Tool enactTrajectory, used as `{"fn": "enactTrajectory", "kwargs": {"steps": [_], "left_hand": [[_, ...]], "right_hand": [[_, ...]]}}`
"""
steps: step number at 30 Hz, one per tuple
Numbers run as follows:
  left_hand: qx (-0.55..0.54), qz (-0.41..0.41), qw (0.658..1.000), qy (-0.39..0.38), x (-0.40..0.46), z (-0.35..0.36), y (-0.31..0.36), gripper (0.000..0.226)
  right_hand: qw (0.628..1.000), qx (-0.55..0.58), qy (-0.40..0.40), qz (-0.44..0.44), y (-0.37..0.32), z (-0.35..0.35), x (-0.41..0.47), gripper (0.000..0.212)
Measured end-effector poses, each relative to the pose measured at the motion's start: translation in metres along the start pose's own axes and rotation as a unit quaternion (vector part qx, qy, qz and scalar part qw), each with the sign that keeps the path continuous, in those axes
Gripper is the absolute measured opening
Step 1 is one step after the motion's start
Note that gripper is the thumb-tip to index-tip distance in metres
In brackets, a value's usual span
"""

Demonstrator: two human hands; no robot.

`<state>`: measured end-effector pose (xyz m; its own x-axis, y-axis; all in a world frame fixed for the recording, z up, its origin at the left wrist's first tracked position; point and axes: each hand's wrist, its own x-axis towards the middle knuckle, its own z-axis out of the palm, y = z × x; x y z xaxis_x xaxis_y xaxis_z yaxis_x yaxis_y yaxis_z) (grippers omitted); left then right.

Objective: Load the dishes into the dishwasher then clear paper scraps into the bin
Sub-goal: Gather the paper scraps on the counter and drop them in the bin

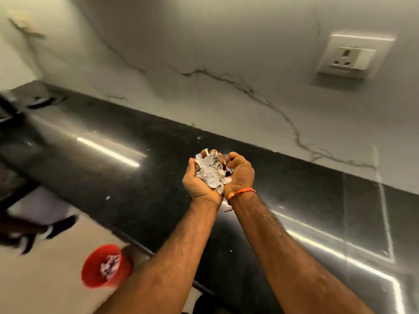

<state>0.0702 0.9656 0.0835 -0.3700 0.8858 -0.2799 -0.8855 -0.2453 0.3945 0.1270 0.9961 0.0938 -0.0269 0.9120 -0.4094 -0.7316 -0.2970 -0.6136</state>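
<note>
A heap of torn white paper scraps with dark print (212, 172) sits in the hollow of two cupped hands held together above the glossy black stone worktop (118, 177). The left hand (199, 177) curls its fingers up round one side of the heap and the right hand (240, 173), with an orange thread band at the wrist (241, 193), curls round the other, so both are grasping the scraps between them.

A few tiny white flecks (107, 197) lie loose on the worktop near the front edge. Down on the pale floor stands a small round red plastic bin (105, 267), which already holds a wad of similar paper. It is well apart from the hands, low and to their left.

Judging by this, the clearing is well under way: one lot is binned, this handful must be carried over and dropped in, and the stray flecks remain. No dishwasher or dishes can be made out; the left edge is too blurred to say.

Behind rise a white veined marble wall (204, 53) and a white wall socket (353, 56).
</note>
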Motion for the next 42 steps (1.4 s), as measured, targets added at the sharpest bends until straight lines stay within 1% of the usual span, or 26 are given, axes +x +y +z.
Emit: {"fn": "enactTrajectory", "kwargs": {"steps": [2,6,8,11,13,18,21,25,29,30,33,35,37,40,41,42], "left_hand": [[-0.016,0.036,0.999,0.016,0.001,-0.012,0.026,0.050],[-0.064,0.132,0.988,0.053,-0.011,-0.045,0.089,0.046],[-0.085,0.174,0.978,0.075,-0.022,-0.062,0.121,0.046],[-0.118,0.242,0.959,0.087,-0.042,-0.088,0.170,0.042],[-0.128,0.277,0.948,0.091,-0.055,-0.107,0.203,0.038],[-0.140,0.338,0.925,0.106,-0.075,-0.158,0.278,0.036],[-0.143,0.356,0.915,0.121,-0.084,-0.187,0.318,0.038],[-0.143,0.373,0.907,0.134,-0.093,-0.218,0.364,0.035],[-0.155,0.373,0.900,0.162,-0.091,-0.242,0.397,0.045],[-0.161,0.373,0.898,0.169,-0.088,-0.248,0.404,0.044],[-0.165,0.364,0.900,0.172,-0.080,-0.262,0.420,0.028],[-0.161,0.355,0.903,0.180,-0.071,-0.271,0.428,0.023],[-0.157,0.354,0.899,0.206,-0.063,-0.277,0.435,0.021],[-0.143,0.349,0.894,0.243,-0.050,-0.291,0.443,0.036],[-0.154,0.348,0.888,0.257,-0.040,-0.303,0.447,0.036],[-0.162,0.345,0.885,0.268,-0.035,-0.311,0.449,0.032]], "right_hand": [[0.999,0.007,-0.031,0.030,0.024,0.019,-0.005,0.016],[0.989,-0.014,-0.095,0.112,0.085,0.058,-0.031,0.018],[0.980,-0.042,-0.123,0.148,0.116,0.075,-0.049,0.017],[0.966,-0.095,-0.158,0.183,0.164,0.102,-0.079,0.024],[0.956,-0.112,-0.181,0.203,0.198,0.118,-0.099,0.025],[0.931,-0.153,-0.228,0.241,0.278,0.153,-0.143,0.025],[0.916,-0.182,-0.243,0.262,0.321,0.171,-0.167,0.025],[0.898,-0.224,-0.260,0.275,0.366,0.192,-0.194,0.029],[0.884,-0.256,-0.261,0.292,0.399,0.210,-0.206,0.027],[0.880,-0.266,-0.262,0.294,0.405,0.215,-0.207,0.029],[0.878,-0.301,-0.253,0.273,0.427,0.225,-0.203,0.030],[0.875,-0.320,-0.243,0.269,0.446,0.230,-0.194,0.031],[0.870,-0.326,-0.241,0.282,0.462,0.233,-0.186,0.031],[0.861,-0.314,-0.247,0.314,0.485,0.233,-0.173,0.028],[0.859,-0.313,-0.243,0.325,0.503,0.233,-0.164,0.025],[0.858,-0.312,-0.240,0.330,0.510,0.232,-0.161,0.023]]}}
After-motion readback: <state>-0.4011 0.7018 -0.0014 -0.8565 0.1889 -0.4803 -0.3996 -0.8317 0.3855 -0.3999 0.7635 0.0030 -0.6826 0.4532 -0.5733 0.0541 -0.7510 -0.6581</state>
